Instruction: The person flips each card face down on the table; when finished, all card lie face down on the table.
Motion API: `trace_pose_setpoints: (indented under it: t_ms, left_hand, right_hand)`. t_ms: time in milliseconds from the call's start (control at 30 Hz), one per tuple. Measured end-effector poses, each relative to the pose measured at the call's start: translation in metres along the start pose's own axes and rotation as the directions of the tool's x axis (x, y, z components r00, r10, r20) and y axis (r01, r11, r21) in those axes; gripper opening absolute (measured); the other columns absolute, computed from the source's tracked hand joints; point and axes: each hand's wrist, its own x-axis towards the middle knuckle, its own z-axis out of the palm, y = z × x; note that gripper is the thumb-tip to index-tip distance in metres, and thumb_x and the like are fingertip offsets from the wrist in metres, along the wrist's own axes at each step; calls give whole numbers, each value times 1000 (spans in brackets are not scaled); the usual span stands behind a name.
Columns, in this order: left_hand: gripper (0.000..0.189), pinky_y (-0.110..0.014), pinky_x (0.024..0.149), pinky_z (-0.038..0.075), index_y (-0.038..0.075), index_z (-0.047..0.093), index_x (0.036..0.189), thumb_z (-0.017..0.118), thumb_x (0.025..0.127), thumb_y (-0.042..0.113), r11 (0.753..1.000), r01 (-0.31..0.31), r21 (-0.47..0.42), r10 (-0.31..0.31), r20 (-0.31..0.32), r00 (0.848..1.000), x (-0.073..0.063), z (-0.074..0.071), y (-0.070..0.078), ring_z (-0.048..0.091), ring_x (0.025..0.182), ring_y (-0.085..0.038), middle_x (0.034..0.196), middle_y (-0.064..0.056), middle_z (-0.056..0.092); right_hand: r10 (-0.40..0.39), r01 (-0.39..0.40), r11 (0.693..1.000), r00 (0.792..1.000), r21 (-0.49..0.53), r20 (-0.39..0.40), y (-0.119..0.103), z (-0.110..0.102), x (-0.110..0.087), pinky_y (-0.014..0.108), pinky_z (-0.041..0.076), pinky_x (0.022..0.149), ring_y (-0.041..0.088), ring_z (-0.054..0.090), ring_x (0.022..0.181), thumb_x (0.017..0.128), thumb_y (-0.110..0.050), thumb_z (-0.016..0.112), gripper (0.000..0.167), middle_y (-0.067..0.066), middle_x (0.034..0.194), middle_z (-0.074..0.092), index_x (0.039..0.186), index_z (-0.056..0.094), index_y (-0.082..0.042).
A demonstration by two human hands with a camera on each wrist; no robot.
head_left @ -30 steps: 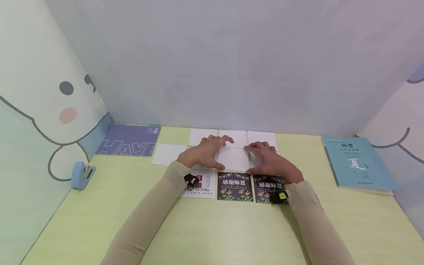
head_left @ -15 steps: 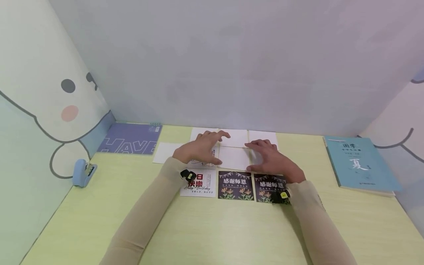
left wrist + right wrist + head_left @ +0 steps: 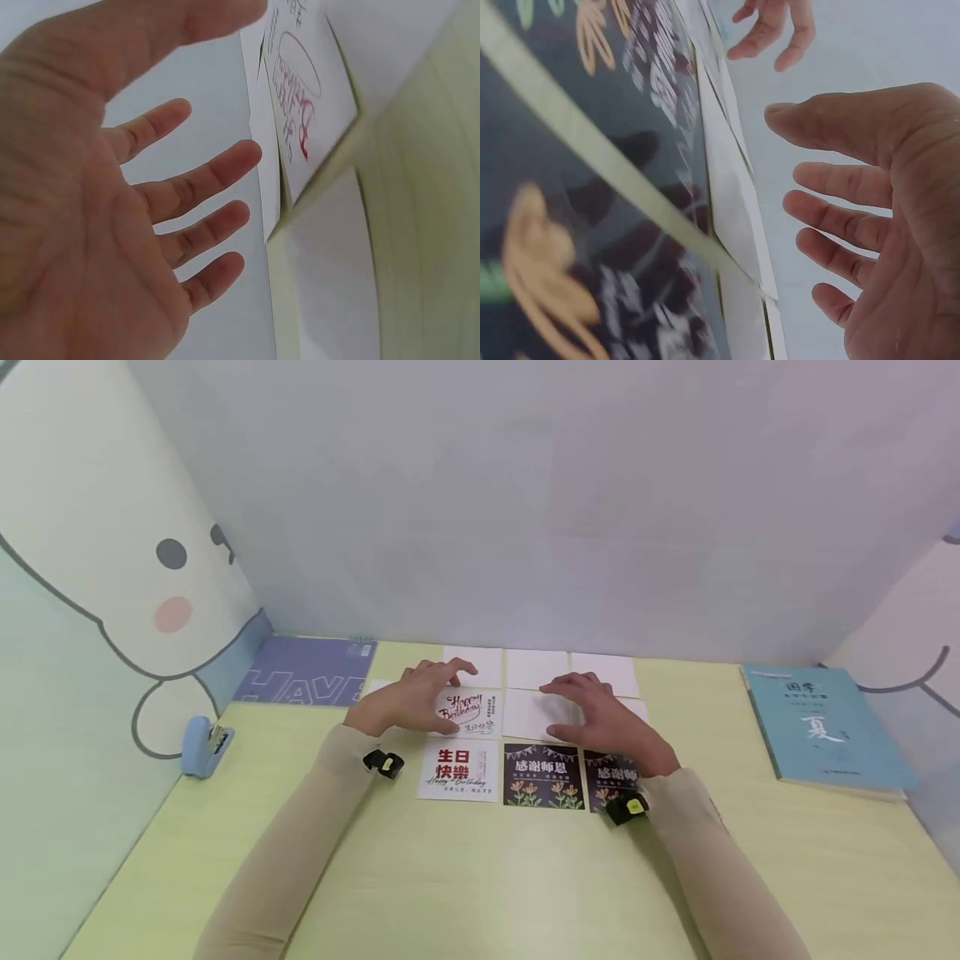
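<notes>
In the head view my left hand is over the left part of a white "Happy Birthday" card, its fingers spread and nothing in its grasp. To the right, my right hand hovers above a blank white card, thumb and fingers apart and holding nothing. The left wrist view shows the left palm beside the lettered card. Nearest me lie a red-lettered birthday card and two dark flower cards, one in the middle, the other partly under the right wrist.
Blank white cards form the back row against the wall. A purple notebook lies at the back left, with a light blue stapler nearer. On the right rests a teal book. Walls enclose the table on three sides.
My left hand has drawn left, uncovering more of the "Happy Birthday" card. The right hand has shifted a little left over the blank middle card. The view has turned slightly.
</notes>
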Motion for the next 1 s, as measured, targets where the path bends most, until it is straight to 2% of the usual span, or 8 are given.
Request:
trace_pose_setpoints:
  t_ms: [233, 500, 767, 1000]
  left_hand:
    - [98, -61, 115, 32, 27, 36, 162, 91, 81, 23, 998, 30, 52, -32, 29, 999, -9, -6, -8, 45, 138, -38, 148, -10, 58]
    - [94, -57, 110, 31, 32, 37, 160, 89, 82, 22, 995, 25, 94, -30, 51, 998, -5, -2, -10, 43, 131, -34, 146, -7, 57]
    - [88, -56, 108, 30, 35, 37, 157, 87, 85, 23, 990, 38, 136, -46, 58, 997, -1, 0, -9, 41, 128, -33, 150, -8, 55]
    - [82, -57, 111, 28, 33, 38, 152, 87, 88, 19, 989, 45, 139, -55, 71, 996, 0, 2, -5, 39, 127, -33, 143, -9, 52]
  right_hand:
    - [-30, 30, 1000, 999, -7, 20, -13, 14, 9, 61, 34, 109, 39, 48, 143, 95, -29, 76, 59, 19, 152, 59, 149, 62, -8]
    - [-18, 18, 1000, 1000, 2, -4, -20, 18, 13, 63, 34, 109, 41, 48, 143, 94, -25, 77, 58, 20, 152, 58, 147, 63, -7]
    - [-59, 59, 998, 998, -30, 24, -26, 24, 36, 63, 35, 108, 42, 49, 140, 95, -29, 75, 59, 20, 152, 59, 148, 62, -8]
    - [-30, 37, 996, 995, -83, 93, -35, 23, 53, 65, 35, 113, 42, 46, 144, 95, -31, 74, 63, 19, 157, 55, 152, 58, -10]
